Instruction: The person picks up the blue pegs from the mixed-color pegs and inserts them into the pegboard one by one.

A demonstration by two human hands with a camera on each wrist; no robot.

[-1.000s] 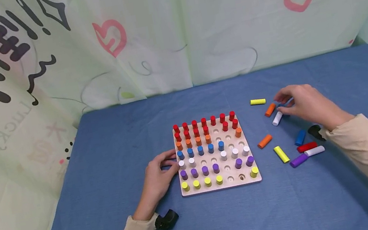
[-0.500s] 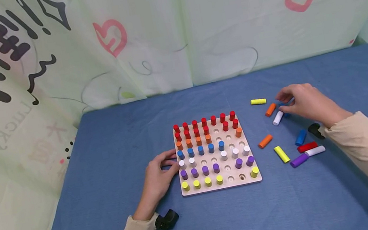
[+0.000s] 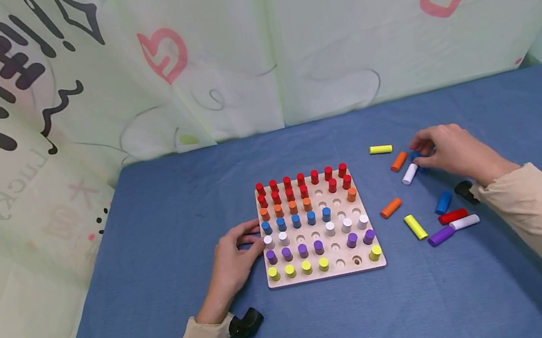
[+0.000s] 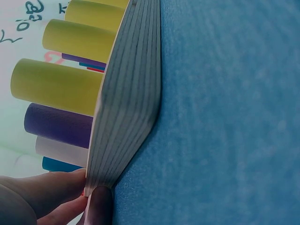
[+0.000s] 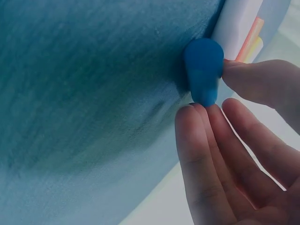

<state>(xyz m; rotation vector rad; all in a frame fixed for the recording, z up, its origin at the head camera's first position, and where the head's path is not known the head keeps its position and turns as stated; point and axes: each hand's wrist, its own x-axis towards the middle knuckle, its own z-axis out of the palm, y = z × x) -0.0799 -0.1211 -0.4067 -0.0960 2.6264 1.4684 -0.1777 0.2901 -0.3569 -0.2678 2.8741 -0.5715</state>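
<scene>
A wooden pegboard (image 3: 296, 278) stands on the blue cloth, with rows of red, orange, blue, white, purple and yellow pegs upright in it. At its left edge, my left hand (image 3: 233, 260) grips the board; the left wrist view shows fingertips (image 4: 75, 183) on the board's corner beside the pegs. To the right of the board, my right hand (image 3: 452, 149) has thumb and fingers around a blue peg (image 5: 204, 58) low over the cloth. In the right wrist view the thumb touches the peg's side and the fingers meet its far end. A white peg (image 3: 410, 173) lies right beside it.
Loose pegs lie right of the board: a yellow peg (image 3: 381, 149) and an orange peg (image 3: 399, 161) at the back, another orange peg (image 3: 391, 207) and yellow peg (image 3: 415, 227) nearer. A blue peg (image 3: 443, 203), red peg (image 3: 452, 216) and purple peg (image 3: 441, 235) cluster below the right wrist.
My right hand has shifted slightly to the right and down, and more of the blue peg shows between its fingers. The left hand and the board stay put.
</scene>
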